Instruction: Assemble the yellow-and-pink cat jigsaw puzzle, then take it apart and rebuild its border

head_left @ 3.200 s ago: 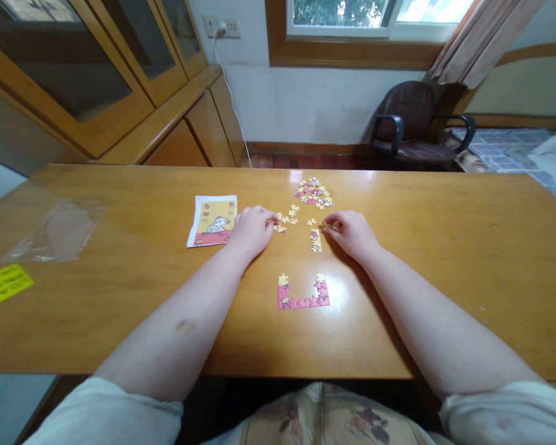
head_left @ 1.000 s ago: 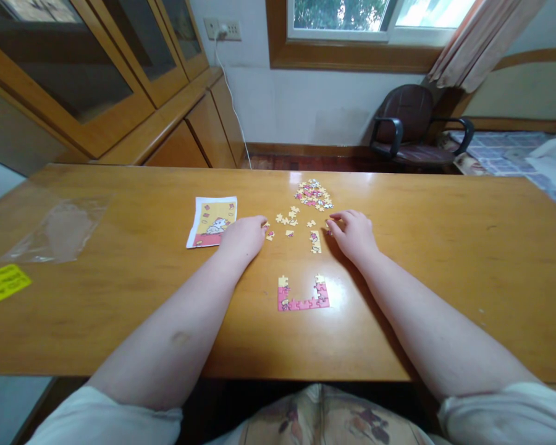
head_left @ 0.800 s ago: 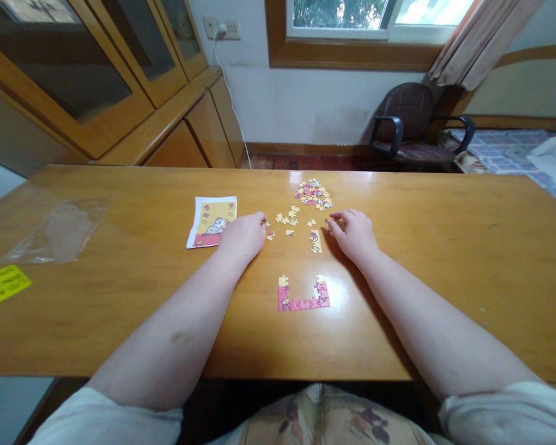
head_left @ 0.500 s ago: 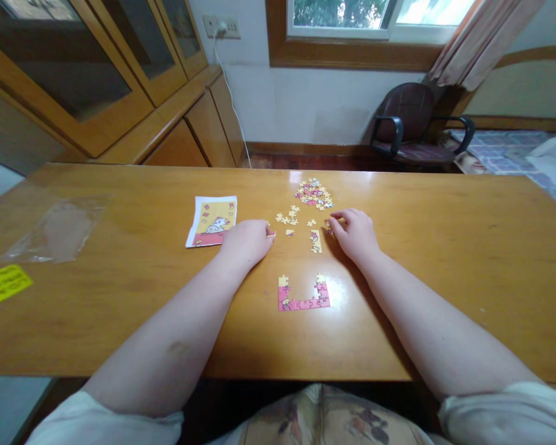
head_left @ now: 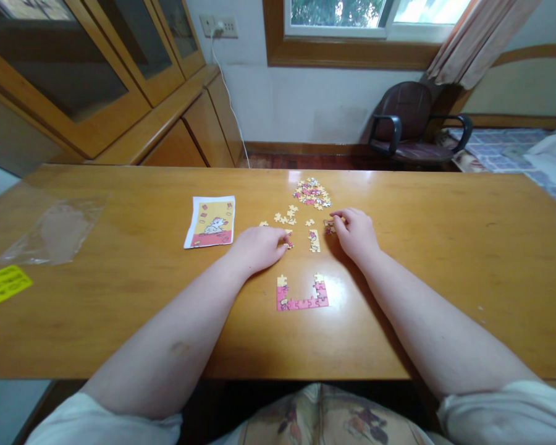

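On the wooden table, a U-shaped strip of joined pink and yellow puzzle pieces (head_left: 302,303) lies nearest to me. My left hand (head_left: 265,247) is closed on a small puzzle piece (head_left: 290,245), just below a loose yellow one. To its right lies a short joined yellow section (head_left: 314,241). My right hand (head_left: 356,233) rests beside a few loose pieces (head_left: 328,227); its fingertips are bent near them, and whether they grip one cannot be made out. Loose yellow pieces (head_left: 285,218) lie beyond my left hand, and a mixed pile (head_left: 312,193) is farther back.
A picture card of a white cat (head_left: 212,224) lies left of my left hand. Farther left are a clear plastic bag (head_left: 58,232) and a yellow label (head_left: 4,287). Behind the table (head_left: 445,247) stand a cabinet and an armchair (head_left: 406,127).
My left hand has moved right and slightly nearer to me, from beside the picture card to the loose yellow piece, with a small piece at its fingertips. My right hand has barely moved.
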